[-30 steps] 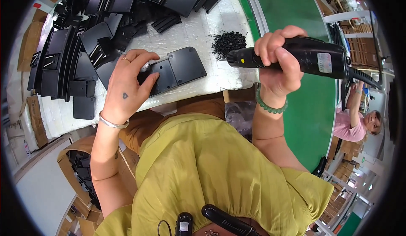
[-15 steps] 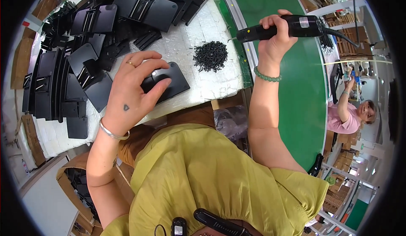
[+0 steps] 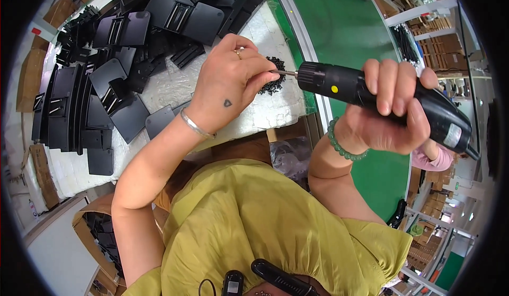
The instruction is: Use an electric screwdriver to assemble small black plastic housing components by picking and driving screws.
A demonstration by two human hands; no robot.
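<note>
My right hand [image 3: 388, 105] grips a black electric screwdriver [image 3: 331, 84], held level over the right side of the work surface with its bit pointing left. My left hand [image 3: 222, 84] is closed in a pinch right at the tip of the bit. Whatever lies between those fingertips is hidden or too small to make out. Partly behind the left fingers and the bit is a pile of small black screws [image 3: 274, 87]. A flat black plate [image 3: 159, 122] lies on the white foam surface [image 3: 249, 107], partly covered by my left forearm and wrist.
Many black hinged brackets [image 3: 185, 17] are heaped at the far left, with a row of upright ones [image 3: 63, 110] nearer the left edge. A green mat or bench top [image 3: 376, 190] stretches along the right. Beyond it, a person in a pink sleeve [image 3: 435, 158] is partly hidden.
My left hand has left the black plate and moved right to the bit's tip. The plate now lies farther left. My right hand has brought the screwdriver lower and closer.
</note>
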